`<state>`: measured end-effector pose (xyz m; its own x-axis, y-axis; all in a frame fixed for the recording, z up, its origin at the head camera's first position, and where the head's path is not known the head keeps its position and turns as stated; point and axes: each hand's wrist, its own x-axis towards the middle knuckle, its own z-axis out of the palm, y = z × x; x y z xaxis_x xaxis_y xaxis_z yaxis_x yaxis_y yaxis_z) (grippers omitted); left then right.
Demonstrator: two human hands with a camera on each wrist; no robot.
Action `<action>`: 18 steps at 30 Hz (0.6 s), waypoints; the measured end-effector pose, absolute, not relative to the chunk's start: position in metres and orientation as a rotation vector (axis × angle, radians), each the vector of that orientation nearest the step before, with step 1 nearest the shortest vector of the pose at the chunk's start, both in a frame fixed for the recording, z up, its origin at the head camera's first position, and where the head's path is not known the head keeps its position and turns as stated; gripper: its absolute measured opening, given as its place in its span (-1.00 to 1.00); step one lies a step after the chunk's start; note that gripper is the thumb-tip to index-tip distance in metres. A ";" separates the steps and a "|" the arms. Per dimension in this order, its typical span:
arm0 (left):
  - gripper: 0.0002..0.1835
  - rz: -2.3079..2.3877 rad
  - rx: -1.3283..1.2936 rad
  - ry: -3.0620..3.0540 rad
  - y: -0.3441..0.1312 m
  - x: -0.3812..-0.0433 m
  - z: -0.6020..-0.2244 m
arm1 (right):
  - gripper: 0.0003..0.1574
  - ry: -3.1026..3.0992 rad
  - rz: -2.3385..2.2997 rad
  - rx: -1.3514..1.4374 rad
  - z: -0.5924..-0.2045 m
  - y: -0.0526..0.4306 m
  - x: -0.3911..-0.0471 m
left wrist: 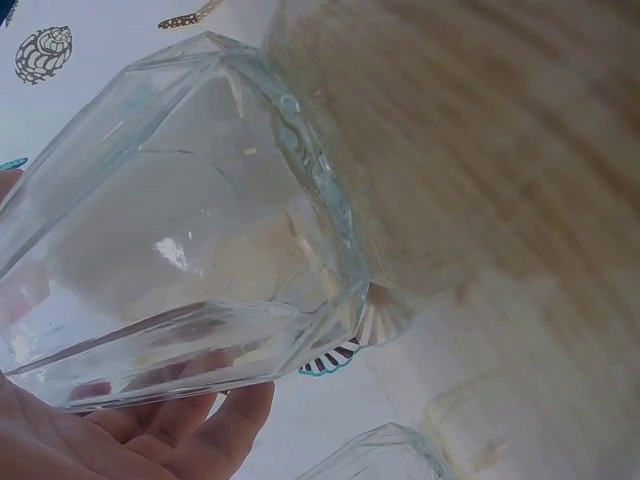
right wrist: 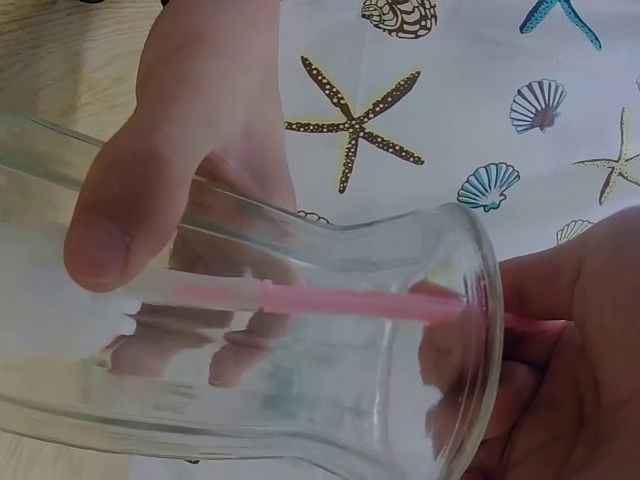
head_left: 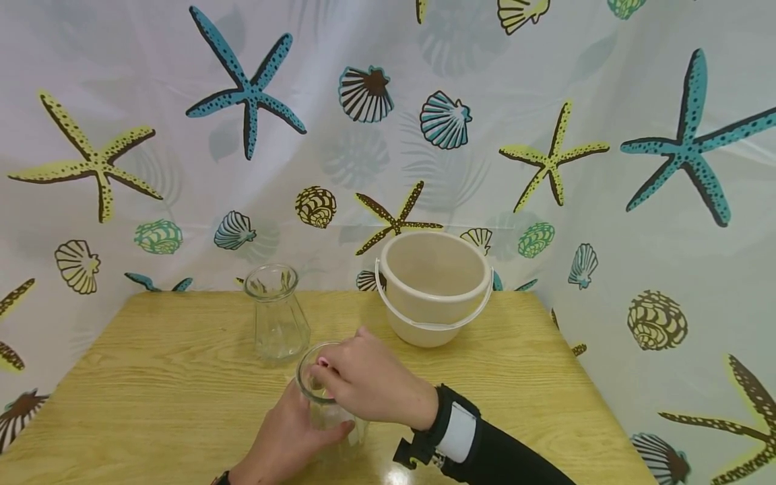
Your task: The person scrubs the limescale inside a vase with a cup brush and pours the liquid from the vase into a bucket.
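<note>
My left hand (head_left: 285,431) holds a clear faceted glass vase (head_left: 330,412) round its side, fingers behind and thumb in front. Above its mouth, my right hand (head_left: 376,377) is curled round the pink handle of what looks like a bottle brush (right wrist: 360,303). The handle runs down inside the vase to a whitish, blurred end, seen through the glass in the right wrist view. Faceted glass walls and the thick base fill much of the left wrist view. I cannot tell whether the base touches the table. A second glass vase (head_left: 281,330) stands upright just behind.
A cream bucket (head_left: 427,323) with its handle hanging down in front stands at the back right of the wooden table (head_left: 170,391). A white curtain (head_left: 473,40) printed with starfish and shells surrounds the table at the back and sides.
</note>
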<state>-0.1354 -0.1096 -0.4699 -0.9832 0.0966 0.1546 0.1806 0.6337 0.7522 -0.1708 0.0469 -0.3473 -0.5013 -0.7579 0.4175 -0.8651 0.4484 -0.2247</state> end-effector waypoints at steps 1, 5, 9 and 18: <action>0.00 -1.287 -0.237 -2.747 -0.110 -0.136 -0.470 | -0.52 -2.439 0.614 1.410 -0.348 0.046 -0.171; -0.02 -1.297 -0.255 -2.730 -0.110 -0.135 -0.469 | -0.54 -2.397 0.662 1.436 -0.349 0.045 -0.172; -0.01 -1.294 -0.267 -2.710 -0.109 -0.135 -0.470 | -0.60 -2.378 0.700 1.440 -0.352 0.043 -0.172; -0.03 -1.319 -0.239 -2.710 -0.109 -0.135 -0.470 | -0.63 -2.392 0.667 1.364 -0.356 0.042 -0.173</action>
<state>-0.1353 -0.1095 -0.4704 -0.9805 0.0899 0.1749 0.1931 0.6081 0.7700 -0.1732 0.0421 -0.3556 -0.5004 -0.7222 0.4775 -0.8651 0.4394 -0.2420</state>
